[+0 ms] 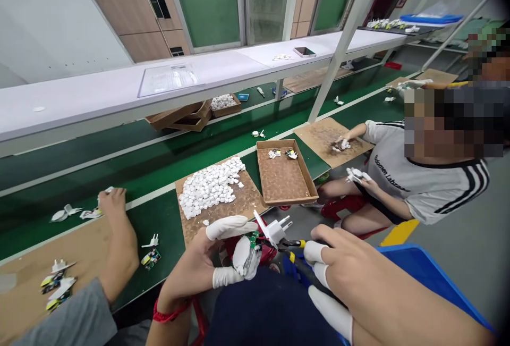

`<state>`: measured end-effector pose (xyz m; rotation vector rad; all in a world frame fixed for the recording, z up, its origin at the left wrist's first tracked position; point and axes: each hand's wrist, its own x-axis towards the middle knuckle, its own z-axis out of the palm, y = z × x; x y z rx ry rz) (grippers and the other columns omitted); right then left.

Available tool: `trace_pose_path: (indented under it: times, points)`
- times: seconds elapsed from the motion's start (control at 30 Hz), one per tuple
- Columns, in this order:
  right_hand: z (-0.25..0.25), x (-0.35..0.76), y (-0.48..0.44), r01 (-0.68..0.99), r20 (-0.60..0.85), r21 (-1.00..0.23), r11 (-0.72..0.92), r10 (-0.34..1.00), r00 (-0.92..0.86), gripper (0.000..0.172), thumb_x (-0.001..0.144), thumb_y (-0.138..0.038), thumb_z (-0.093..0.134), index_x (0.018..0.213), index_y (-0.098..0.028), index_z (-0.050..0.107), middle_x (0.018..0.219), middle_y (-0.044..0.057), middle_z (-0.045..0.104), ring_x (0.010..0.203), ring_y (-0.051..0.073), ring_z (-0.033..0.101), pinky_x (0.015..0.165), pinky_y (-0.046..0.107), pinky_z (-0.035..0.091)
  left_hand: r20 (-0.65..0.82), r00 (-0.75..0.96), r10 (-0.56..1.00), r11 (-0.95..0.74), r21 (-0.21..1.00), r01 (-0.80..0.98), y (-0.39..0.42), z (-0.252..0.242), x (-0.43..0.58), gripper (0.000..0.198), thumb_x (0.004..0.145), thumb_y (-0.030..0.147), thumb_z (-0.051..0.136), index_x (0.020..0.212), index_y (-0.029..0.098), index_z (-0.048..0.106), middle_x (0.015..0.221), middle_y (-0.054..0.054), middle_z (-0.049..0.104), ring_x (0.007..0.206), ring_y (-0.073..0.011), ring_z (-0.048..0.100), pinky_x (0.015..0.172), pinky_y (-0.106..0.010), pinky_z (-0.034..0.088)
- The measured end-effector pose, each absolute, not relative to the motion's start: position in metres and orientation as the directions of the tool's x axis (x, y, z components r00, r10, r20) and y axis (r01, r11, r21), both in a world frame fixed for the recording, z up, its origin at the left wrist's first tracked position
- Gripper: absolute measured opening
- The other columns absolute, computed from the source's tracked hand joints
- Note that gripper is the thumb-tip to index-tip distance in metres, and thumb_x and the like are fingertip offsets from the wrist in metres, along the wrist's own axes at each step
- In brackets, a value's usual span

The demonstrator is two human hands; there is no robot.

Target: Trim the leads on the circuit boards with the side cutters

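My left hand (215,255), with white finger covers and a red wrist band below it, holds a round white part (241,256) with a green circuit board at its edge. Beside it, a white plug piece (274,231) with metal prongs sits at the jaws of black and yellow pliers (297,258). My right hand (338,266), also in white finger covers, is closed round the plier handles. The far ends of the handles are hidden by my fingers.
Many white round pieces (211,186) cover a brown board ahead. A cardboard tray (285,176) holds two small assemblies. A blue bin (422,277) stands at right. A co-worker's arm (121,239) reaches in at left; another person (418,181) sits at right. A white shelf (231,69) spans the back.
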<state>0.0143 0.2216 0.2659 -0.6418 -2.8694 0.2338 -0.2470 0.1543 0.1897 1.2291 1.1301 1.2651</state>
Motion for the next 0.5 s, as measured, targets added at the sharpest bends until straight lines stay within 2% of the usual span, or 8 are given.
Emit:
trace_pose_path:
  times: [0.23, 0.37, 0.5]
  points:
    - [0.27, 0.012, 0.232, 0.383, 0.085, -0.281, 0.88, 0.42, -0.903, 0.023, 0.08, -0.016, 0.053, 0.058, -0.02, 0.052, 0.064, 0.004, 0.057, 0.062, 0.018, 0.051, 0.052, 0.032, 0.046, 0.072, 0.059, 0.996, -0.068, 0.995, -0.071, 0.157, 0.191, -0.248, 0.065, 0.062, 0.003, 0.081, 0.121, 0.025, 0.063, 0.116, -0.011, 0.07, 0.108, -0.0257, 0.066, 0.094, -0.028, 0.053]
    - [0.271, 0.014, 0.233, 0.394, 0.016, -0.426, 0.815, 0.442, -0.897, 0.022, 0.085, -0.02, 0.052, 0.063, -0.02, 0.048, 0.069, 0.002, 0.056, 0.062, 0.014, 0.05, 0.052, 0.027, 0.044, 0.091, 0.06, 0.994, -0.079, 0.981, -0.176, 0.158, 0.188, -0.249, 0.068, 0.059, 0.0, 0.081, 0.12, 0.026, 0.064, 0.114, -0.01, 0.071, 0.104, -0.0249, 0.067, 0.09, -0.027, 0.054]
    - [0.272, 0.014, 0.24, 0.345, -0.026, -0.651, 0.676, 0.434, -0.9, 0.029, 0.088, -0.019, 0.046, 0.061, -0.021, 0.036, 0.077, 0.001, 0.054, 0.071, 0.013, 0.05, 0.064, 0.026, 0.045, 0.049, 0.003, 0.999, -0.045, 0.934, -0.355, 0.159, 0.179, -0.246, 0.07, 0.055, -0.001, 0.083, 0.115, 0.031, 0.066, 0.103, -0.003, 0.074, 0.097, -0.0194, 0.069, 0.084, -0.021, 0.054]
